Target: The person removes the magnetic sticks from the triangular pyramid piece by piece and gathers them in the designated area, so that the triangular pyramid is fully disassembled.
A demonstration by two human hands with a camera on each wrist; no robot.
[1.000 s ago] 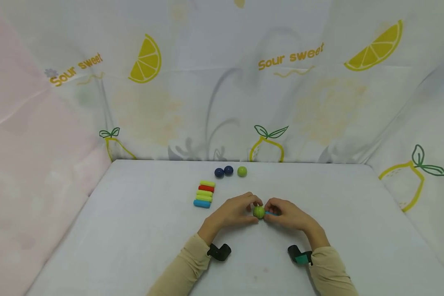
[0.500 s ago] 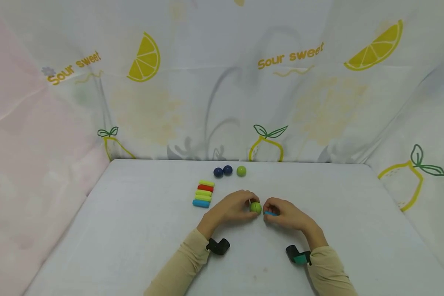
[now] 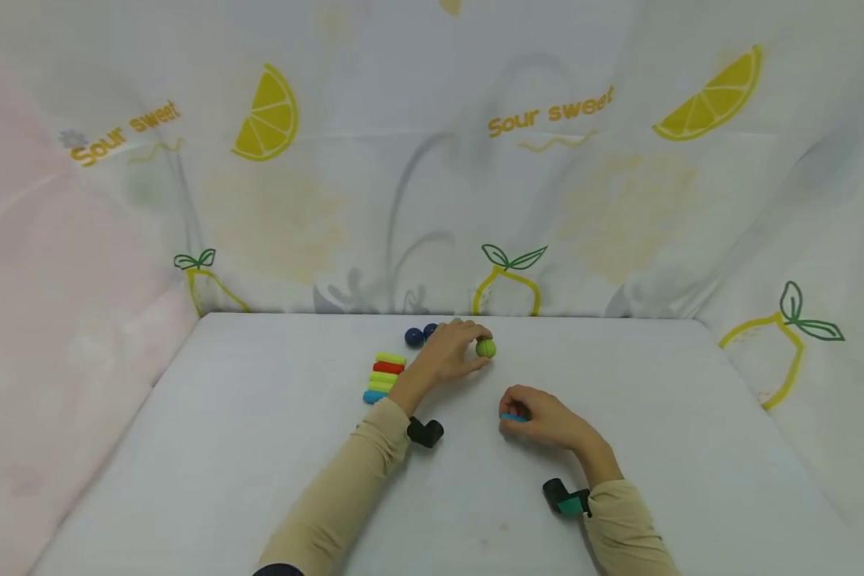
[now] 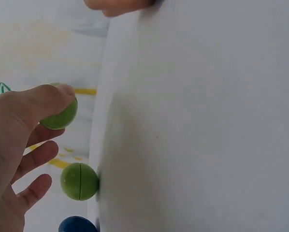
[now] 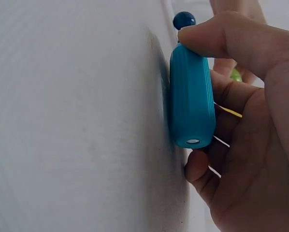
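My left hand [image 3: 450, 352] is reaching toward the back of the table, pinching a green ball [image 4: 62, 117] between thumb and fingers. A second green ball [image 4: 80, 181], with a seam round it, sits beyond those fingers in the left wrist view; the hand hides it from the head camera. Dark blue balls [image 3: 414, 338] lie just left of this hand. Nearer the front, my right hand [image 3: 543, 418] holds a blue ribbed stick [image 5: 192, 96] with a small hole in its end. Its thumb presses on the far end, and the stick is close against the tabletop.
Left of my left wrist lies a row of short sticks: yellow-green ones, a red one [image 3: 389, 368] and a blue one [image 3: 374, 397], partly covered by the wrist. A printed cloth [image 3: 374, 160] hangs right behind the white table's [image 3: 259, 448] back edge.
My left hand has carried the green ball away from the right hand, toward the back of the table beside the other balls. My right hand keeps its hold on the blue stick. The head view has shifted slightly.
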